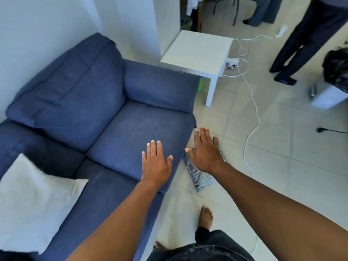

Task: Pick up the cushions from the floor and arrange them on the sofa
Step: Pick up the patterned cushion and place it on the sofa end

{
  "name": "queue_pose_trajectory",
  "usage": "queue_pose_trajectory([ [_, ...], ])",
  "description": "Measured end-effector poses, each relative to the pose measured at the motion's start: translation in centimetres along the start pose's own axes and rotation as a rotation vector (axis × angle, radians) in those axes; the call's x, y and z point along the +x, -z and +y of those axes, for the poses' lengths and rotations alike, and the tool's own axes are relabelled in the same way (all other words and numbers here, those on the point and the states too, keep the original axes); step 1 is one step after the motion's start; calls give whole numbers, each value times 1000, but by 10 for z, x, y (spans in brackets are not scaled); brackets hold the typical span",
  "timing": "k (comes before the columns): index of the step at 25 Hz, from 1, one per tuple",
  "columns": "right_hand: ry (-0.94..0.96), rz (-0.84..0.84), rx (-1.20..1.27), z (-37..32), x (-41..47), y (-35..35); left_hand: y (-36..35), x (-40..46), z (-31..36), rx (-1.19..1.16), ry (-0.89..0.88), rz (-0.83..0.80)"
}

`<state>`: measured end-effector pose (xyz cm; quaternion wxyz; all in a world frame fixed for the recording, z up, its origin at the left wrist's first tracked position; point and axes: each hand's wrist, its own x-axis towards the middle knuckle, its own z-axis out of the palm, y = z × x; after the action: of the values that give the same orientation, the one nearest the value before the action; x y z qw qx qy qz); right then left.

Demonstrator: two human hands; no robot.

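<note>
A blue two-seat sofa [120,140] fills the left of the view. A white cushion [33,200] lies on its near seat at the lower left. On the tiled floor by the sofa's front edge lies a grey patterned cushion [202,178], partly hidden by my right hand [206,153]. That hand hovers over it, flat, fingers spread, holding nothing. My left hand [155,162] is stretched out over the front edge of the far seat, also flat and empty.
A white side table [199,51] stands beyond the sofa arm. A white cable [252,129] trails across the floor to the right. A person's legs [301,44] stand at the upper right, near a white bin [327,97]. My bare feet [206,217] are below.
</note>
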<state>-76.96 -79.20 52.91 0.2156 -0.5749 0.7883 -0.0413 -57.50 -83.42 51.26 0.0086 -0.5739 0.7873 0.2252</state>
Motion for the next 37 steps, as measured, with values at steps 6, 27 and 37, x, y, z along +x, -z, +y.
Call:
queue_pose_trajectory([
  [6, -96, -9, 5, 83, 19, 13, -33, 44, 80, 25, -81, -105],
  [27, -326, -175, 167, 234, 186, -135, -217, 236, 97, -87, 88, -430],
  [37, -326, -270, 162, 366, 310, -371, -480, 340, 17, -74, 339, -549],
])
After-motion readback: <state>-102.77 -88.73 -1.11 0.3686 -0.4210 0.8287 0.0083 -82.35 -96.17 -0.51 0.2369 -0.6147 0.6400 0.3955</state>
